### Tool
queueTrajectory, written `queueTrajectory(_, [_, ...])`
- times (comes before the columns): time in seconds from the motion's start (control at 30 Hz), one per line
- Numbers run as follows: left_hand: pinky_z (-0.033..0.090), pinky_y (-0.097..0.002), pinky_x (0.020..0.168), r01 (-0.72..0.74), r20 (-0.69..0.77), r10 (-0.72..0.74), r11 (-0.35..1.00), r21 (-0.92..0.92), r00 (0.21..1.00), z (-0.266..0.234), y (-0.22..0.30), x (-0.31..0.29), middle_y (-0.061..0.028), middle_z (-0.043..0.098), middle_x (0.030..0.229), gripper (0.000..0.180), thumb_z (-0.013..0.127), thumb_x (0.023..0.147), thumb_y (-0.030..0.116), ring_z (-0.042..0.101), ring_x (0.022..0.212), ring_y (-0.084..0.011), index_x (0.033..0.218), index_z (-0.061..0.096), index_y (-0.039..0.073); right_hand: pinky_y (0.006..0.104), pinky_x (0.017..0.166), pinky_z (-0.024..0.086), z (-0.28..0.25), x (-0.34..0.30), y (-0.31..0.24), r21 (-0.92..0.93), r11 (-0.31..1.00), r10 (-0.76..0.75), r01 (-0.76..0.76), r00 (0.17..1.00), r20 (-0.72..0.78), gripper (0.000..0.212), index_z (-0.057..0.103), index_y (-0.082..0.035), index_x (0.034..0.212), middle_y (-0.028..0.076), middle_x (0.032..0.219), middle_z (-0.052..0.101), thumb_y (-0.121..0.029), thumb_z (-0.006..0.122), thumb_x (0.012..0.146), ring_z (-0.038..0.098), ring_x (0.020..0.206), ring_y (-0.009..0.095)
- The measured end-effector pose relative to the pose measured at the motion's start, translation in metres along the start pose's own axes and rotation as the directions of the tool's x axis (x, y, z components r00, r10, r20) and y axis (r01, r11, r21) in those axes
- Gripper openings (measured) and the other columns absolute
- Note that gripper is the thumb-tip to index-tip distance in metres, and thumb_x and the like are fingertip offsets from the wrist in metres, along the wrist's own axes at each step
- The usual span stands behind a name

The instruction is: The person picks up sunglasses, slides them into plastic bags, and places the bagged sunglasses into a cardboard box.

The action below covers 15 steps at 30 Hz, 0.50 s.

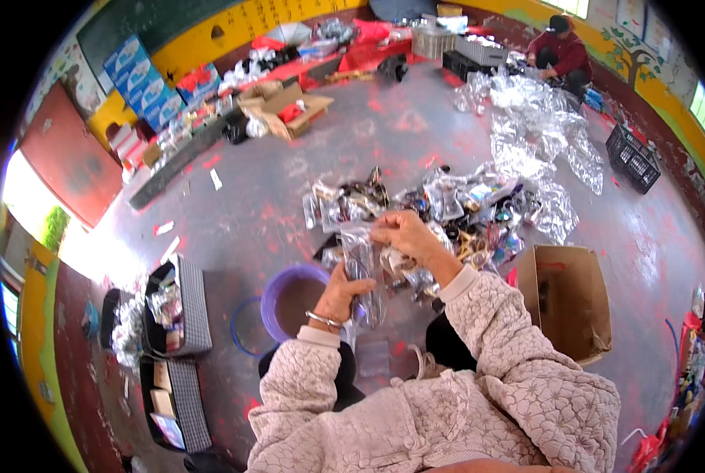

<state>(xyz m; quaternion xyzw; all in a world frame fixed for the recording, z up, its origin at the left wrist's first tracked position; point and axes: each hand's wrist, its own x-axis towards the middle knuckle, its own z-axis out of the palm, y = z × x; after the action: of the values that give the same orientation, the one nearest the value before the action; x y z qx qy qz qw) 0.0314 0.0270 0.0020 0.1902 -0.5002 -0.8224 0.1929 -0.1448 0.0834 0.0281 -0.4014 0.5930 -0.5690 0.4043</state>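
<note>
In front of me I hold up a clear plastic bag (358, 251) with something thin and greyish inside, too small to make out. My left hand (340, 296), a silvery bangle at its wrist, is closed round the bag's lower part. Fingers pinched, my right hand (408, 236) grips the bag near its top edge. Just beyond both hands a heap of small items (479, 206), many in clear plastic wrapping, is spread on the floor. A purple basin (267, 309) stands left of my left hand.
An open cardboard box (592, 276) stands right of my legs. Checked bins (195, 307) with packets lie at left. Crumpled clear plastic sheeting (538, 130) covers floor beyond the heap, near a crouching person (564, 51) and a black crate (633, 158). Another carton (309, 110) lies farther off.
</note>
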Motion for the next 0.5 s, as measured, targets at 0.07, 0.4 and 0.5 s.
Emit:
queueTrajectory(0.07, [0.046, -0.0292, 0.084, -0.001, 0.018, 0.003, 0.995, -0.096, 1.0, 0.003, 0.007, 0.001, -0.0036, 0.059, 0.104, 0.048, 0.065, 0.071, 0.007, 0.058, 0.095, -0.0162, 0.117, 0.05, 0.003, 0.0238, 0.056, 0.045, 0.003, 0.002, 0.005, -0.007, 0.995, -0.099, 0.099, 0.993, -0.065, 0.011, 0.065, 0.002, 0.079, 0.005, 0.071, 0.064, -0.008, 0.066, 0.074, 0.057, 0.061, 0.009])
queueTrajectory(0.4, [0.049, -0.028, 0.074, 0.004, -0.076, -0.01, 0.997, -0.081, 0.997, -0.002, 0.008, 0.009, -0.0058, 0.06, 0.097, 0.024, 0.057, 0.084, 0.009, 0.058, 0.086, -0.0153, 0.106, 0.057, 0.0, 0.028, 0.048, 0.041, 0.006, 0.001, 0.005, -0.296, 0.95, -0.135, 0.103, 0.987, -0.087, 0.02, 0.063, 0.0, 0.064, 0.007, 0.057, 0.06, -0.017, 0.073, 0.066, 0.053, 0.05, 0.011])
queueTrajectory(0.5, [0.051, -0.0292, 0.067, 0.035, -0.08, -0.052, 0.98, -0.196, 0.995, -0.012, 0.007, 0.009, -0.0069, 0.062, 0.087, 0.02, 0.055, 0.084, 0.01, 0.06, 0.077, -0.0162, 0.101, 0.057, -0.001, 0.0262, 0.049, 0.042, -0.005, 0.004, -0.004, -0.314, 0.945, -0.206, 0.094, 0.917, -0.343, 0.021, 0.064, 0.001, 0.066, 0.006, 0.057, 0.06, -0.018, 0.07, 0.07, 0.054, 0.051, 0.01])
